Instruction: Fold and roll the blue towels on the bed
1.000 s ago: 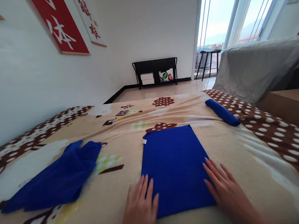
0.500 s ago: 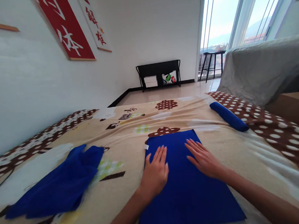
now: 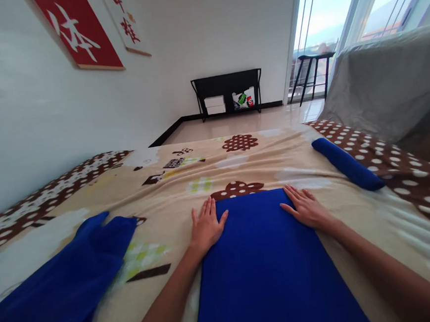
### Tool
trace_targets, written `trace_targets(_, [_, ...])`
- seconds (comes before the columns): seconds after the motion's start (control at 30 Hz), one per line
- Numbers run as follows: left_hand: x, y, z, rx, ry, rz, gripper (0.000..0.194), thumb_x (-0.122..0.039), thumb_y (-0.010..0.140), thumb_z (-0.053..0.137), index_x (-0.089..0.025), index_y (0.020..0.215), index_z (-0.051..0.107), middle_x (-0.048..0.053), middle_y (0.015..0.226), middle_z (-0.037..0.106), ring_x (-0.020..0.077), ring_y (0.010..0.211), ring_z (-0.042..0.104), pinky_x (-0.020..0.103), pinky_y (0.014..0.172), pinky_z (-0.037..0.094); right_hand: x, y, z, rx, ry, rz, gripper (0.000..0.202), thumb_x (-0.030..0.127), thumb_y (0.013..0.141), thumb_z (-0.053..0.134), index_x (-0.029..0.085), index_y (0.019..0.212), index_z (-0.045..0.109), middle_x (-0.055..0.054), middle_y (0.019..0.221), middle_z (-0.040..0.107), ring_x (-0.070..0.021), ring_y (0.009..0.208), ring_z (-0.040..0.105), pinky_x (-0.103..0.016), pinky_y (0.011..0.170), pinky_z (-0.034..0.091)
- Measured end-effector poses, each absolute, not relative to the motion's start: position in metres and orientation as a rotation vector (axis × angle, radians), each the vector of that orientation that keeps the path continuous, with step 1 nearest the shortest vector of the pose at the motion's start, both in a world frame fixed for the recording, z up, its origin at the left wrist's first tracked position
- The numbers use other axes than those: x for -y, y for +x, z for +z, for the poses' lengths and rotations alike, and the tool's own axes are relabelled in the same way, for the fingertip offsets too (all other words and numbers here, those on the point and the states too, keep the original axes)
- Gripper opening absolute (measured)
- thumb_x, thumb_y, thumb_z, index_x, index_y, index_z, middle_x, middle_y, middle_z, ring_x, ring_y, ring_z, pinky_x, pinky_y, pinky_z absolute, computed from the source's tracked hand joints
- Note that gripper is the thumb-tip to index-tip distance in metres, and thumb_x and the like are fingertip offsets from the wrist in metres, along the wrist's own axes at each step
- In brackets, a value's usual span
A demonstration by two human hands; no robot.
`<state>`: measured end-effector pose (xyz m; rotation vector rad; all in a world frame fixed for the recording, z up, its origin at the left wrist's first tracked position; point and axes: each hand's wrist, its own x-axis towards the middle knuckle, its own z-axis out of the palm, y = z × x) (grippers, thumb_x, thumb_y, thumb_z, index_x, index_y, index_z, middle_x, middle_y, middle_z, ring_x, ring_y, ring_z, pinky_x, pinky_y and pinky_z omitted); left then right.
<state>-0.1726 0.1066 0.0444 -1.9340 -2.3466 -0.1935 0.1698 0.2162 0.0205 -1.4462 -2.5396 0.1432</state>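
Observation:
A flat blue cloth [image 3: 271, 265], like a towel, lies spread in front of me on the patterned blanket [image 3: 158, 195]. My left hand [image 3: 207, 227] rests at its far left corner, fingers stretched and thumb over the cloth. At the far right corner lies my right hand [image 3: 306, 208], palm down with the fingers apart. Neither hand grips anything. To the left, a second blue cloth [image 3: 64, 287] lies loose and crumpled. A rolled blue cloth [image 3: 347, 164] sits at the far right, apart from my right hand.
Beyond the bed edge stands a low black rack [image 3: 228, 90] with white boxes [image 3: 215, 104] and a printed bag [image 3: 244, 99]. A black stool [image 3: 314, 66] is by the window. Covered furniture [image 3: 390, 77] stands at right. Hanging scrolls [image 3: 78, 33] are on the left wall.
Both hands have moved outward and forward, from the middle of the cloth to its far corners. The white tag at its left edge no longer shows. My view has shifted slightly.

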Motion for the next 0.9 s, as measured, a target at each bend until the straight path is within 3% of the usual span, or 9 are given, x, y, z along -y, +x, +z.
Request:
trace_targets(0.07, [-0.112,-0.155,0.054,2.304,-1.943,-0.21,0.069,-0.049,0.098,0.023,-0.004,0.149,0.027,0.021,0.156,0.028,0.0333,0.148,0.018,0.066,0.115,0.0,-0.211,0.148,0.028,2.523,-1.451,0.098,0.078,0.064,0.096,0.023,0.009,0.149,0.035,-0.016,0.155,0.032,-0.0276,0.147,0.021,-0.051,0.12,0.008])
trace_targets(0.13, [-0.117,-0.133,0.06,2.2,-2.024,-0.234,0.064,-0.04,0.098,0.024,-0.006,0.152,0.021,0.017,0.159,0.021,0.0287,0.15,0.01,0.06,0.118,-0.004,-0.2,0.118,0.034,2.515,-1.411,0.05,0.071,0.057,0.099,0.018,0.009,0.15,0.034,-0.015,0.158,0.025,-0.0266,0.148,0.014,-0.05,0.12,0.005])
trace_targets(0.27, [-0.115,-0.114,0.051,2.032,-2.253,-0.228,0.059,-0.045,0.098,0.03,-0.024,0.153,0.023,0.001,0.16,0.025,0.0163,0.148,0.019,0.04,0.121,0.015,-0.183,0.092,0.033,2.586,-1.275,0.048,0.061,0.054,0.101,0.015,0.024,0.151,0.034,-0.002,0.159,0.025,-0.0189,0.147,0.019,-0.04,0.119,0.015])
trace_targets(0.4, [-0.105,-0.136,0.039,2.13,-2.165,-0.262,0.063,-0.052,0.099,0.025,-0.018,0.151,0.028,0.01,0.158,0.029,0.0246,0.147,0.025,0.049,0.118,0.022,-0.188,0.134,0.028,2.513,-1.404,0.044,0.069,0.06,0.099,0.022,0.015,0.151,0.034,-0.013,0.156,0.031,-0.0261,0.145,0.027,-0.05,0.117,0.021])
trace_targets(0.53, [-0.099,-0.122,0.049,2.133,-2.149,-0.28,0.06,-0.042,0.1,0.024,-0.007,0.149,0.03,0.019,0.155,0.032,0.0302,0.145,0.027,0.057,0.117,0.018,-0.174,0.136,0.037,2.456,-1.428,-0.007,0.069,0.052,0.1,0.023,0.005,0.15,0.031,-0.021,0.156,0.026,-0.0313,0.147,0.018,-0.057,0.118,0.007])
trace_targets(0.6, [-0.089,-0.098,0.056,2.039,-2.248,-0.275,0.056,-0.035,0.1,0.024,-0.01,0.151,0.027,0.015,0.157,0.03,0.0253,0.147,0.024,0.052,0.119,0.016,-0.151,0.114,0.039,2.492,-1.339,-0.018,0.064,0.046,0.101,0.022,0.007,0.152,0.028,-0.016,0.159,0.02,-0.0269,0.149,0.013,-0.052,0.12,0.006])
trace_targets(0.7, [-0.053,-0.081,0.058,1.889,-2.426,-0.233,0.055,-0.039,0.1,0.028,-0.02,0.152,0.024,0.005,0.159,0.029,0.0165,0.147,0.023,0.04,0.12,0.022,-0.112,0.103,0.032,2.597,-1.189,0.016,0.057,0.044,0.101,0.026,0.019,0.152,0.032,-0.006,0.158,0.026,-0.0185,0.147,0.022,-0.04,0.12,0.018])
trace_targets(0.8, [0.0,-0.11,0.051,1.892,-2.456,-0.183,0.059,-0.047,0.1,0.031,-0.028,0.153,0.017,0.002,0.159,0.028,0.0177,0.146,0.026,0.045,0.118,0.025,-0.088,0.149,0.016,2.584,-1.199,0.016,0.06,0.05,0.1,0.029,0.023,0.154,0.025,-0.005,0.158,0.027,-0.0192,0.145,0.026,-0.044,0.119,0.022])
trace_targets(0.9, [0.044,-0.146,0.046,2.01,-2.3,-0.124,0.057,-0.041,0.1,0.031,-0.03,0.153,0.014,0.002,0.159,0.027,0.0221,0.147,0.025,0.055,0.116,0.024,-0.075,0.204,0.01,2.48,-1.277,-0.079,0.064,0.053,0.099,0.031,0.024,0.155,0.019,-0.007,0.156,0.03,-0.0229,0.144,0.029,-0.05,0.119,0.019])
